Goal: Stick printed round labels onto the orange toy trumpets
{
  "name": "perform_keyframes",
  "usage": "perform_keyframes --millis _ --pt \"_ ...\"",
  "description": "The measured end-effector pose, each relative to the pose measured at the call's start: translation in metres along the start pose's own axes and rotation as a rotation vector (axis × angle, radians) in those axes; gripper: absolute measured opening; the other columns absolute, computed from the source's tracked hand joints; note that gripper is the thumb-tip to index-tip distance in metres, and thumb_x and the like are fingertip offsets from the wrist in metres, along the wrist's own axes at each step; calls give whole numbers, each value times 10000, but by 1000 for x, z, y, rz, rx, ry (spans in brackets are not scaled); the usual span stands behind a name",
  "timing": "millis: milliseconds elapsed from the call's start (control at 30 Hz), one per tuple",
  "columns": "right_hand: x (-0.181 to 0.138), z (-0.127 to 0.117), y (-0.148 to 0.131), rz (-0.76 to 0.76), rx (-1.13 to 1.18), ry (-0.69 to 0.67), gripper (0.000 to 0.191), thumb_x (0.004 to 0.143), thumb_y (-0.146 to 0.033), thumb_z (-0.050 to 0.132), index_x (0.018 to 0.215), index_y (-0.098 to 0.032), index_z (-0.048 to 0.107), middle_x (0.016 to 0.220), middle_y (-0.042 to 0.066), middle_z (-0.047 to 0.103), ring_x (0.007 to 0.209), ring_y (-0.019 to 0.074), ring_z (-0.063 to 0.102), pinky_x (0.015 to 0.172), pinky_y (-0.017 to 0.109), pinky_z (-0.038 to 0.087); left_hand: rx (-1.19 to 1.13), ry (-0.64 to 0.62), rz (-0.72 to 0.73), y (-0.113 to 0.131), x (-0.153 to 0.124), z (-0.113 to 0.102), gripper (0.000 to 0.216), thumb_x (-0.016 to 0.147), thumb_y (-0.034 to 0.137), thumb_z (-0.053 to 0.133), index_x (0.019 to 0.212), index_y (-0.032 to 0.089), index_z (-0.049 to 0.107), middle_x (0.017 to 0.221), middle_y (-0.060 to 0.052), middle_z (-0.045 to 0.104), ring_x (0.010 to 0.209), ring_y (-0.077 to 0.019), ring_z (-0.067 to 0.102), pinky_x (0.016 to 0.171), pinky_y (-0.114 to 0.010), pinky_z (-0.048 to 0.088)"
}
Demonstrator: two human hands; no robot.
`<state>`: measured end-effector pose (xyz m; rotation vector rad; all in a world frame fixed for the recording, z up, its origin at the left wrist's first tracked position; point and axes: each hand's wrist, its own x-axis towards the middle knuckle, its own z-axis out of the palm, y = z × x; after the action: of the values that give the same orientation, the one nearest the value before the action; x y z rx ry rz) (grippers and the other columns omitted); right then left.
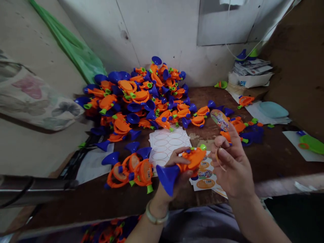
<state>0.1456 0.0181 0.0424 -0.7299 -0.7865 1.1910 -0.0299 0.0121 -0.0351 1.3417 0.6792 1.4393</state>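
Observation:
My left hand (177, 158) is closed around a toy trumpet (196, 157) with an orange body, a blue bell pointing toward me and a green mouthpiece. To its right, my right hand (236, 167) is raised, thumb and fingers pinching a thin oval sticker (219, 159) seen nearly edge-on. A second oval sticker (219, 119), printed in many colours, clings to the tip of the stretched index finger. Under and between the hands lies a sheet of oval stickers (205, 184). Behind my left hand is a stack of white backing sheets (160, 142) with oval outlines.
A large heap of toy trumpets (141, 96) fills the back of the table against the wall. Several trumpets with oval labels (134, 167) lie at the left. Rightward are loose trumpets (245, 100), a light blue dish (273, 109) and a paper-filled box (250, 79).

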Motion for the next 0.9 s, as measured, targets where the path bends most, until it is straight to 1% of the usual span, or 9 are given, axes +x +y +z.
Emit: perform_keyframes --millis 67,100,200,267,333,433,567,700,900 --pt "-2 4 1 82 19 -26 694 803 -178 933 1373 -459 653 921 -77 709 763 87 683 704 182 611 -7 -79 1 1 3 -2 249 873 378 918 1069 279 802 1435 -122 691 1338 -329 693 1118 -478 591" --pt "-4 7 4 141 30 -49 701 804 -176 934 1375 -461 645 921 -81 715 747 82 679 693 177 608 -49 -58 -7 1 3 -1 354 816 416 963 1102 286 799 1453 -119 683 1343 -335 691 1117 -469 591" --pt "-14 12 14 280 105 -82 628 801 -192 945 1321 -437 691 903 -77 720 718 68 666 660 149 592 -223 168 -114 -2 0 9 711 627 451 1071 1237 322 731 1459 -88 696 1296 -317 724 1091 -431 607" --pt "-17 12 16 260 163 -57 562 783 -211 968 1256 -416 745 894 -69 711 729 65 662 654 133 585 -302 297 -244 -3 -1 17 816 576 413 1096 1274 319 684 1360 -69 754 1190 -279 771 1033 -394 631" --pt "-16 11 12 196 197 -43 523 773 -240 989 1221 -413 782 881 -64 697 733 63 651 657 120 584 -365 364 -375 -1 -1 25 812 597 397 1087 1283 298 665 1255 -63 797 1107 -253 794 995 -371 639" --pt "-12 10 5 135 221 -70 520 770 -267 1007 1223 -424 805 849 -61 685 722 61 638 671 112 588 -476 388 -497 5 1 35 784 603 376 1080 1269 270 681 1209 -68 818 1086 -247 800 983 -359 634" --pt "-10 15 10 99 220 -128 591 809 -253 985 1305 -493 773 844 -62 702 718 68 644 704 141 608 -589 311 -560 8 1 47 690 555 295 1084 1157 226 753 1107 -55 833 990 -216 791 905 -308 625" --pt "-11 16 21 96 211 -152 605 813 -247 980 1320 -498 766 840 -60 708 701 71 640 667 143 600 -543 243 -595 9 -1 54 487 576 308 1065 956 172 793 931 -36 808 877 -186 748 847 -282 606" --pt "-13 12 27 60 102 -90 632 817 -250 969 1358 -471 730 883 -57 709 757 95 653 689 171 623 -435 465 -530 4 3 42 552 543 312 1056 969 198 722 904 -27 818 841 -219 773 832 -329 618"
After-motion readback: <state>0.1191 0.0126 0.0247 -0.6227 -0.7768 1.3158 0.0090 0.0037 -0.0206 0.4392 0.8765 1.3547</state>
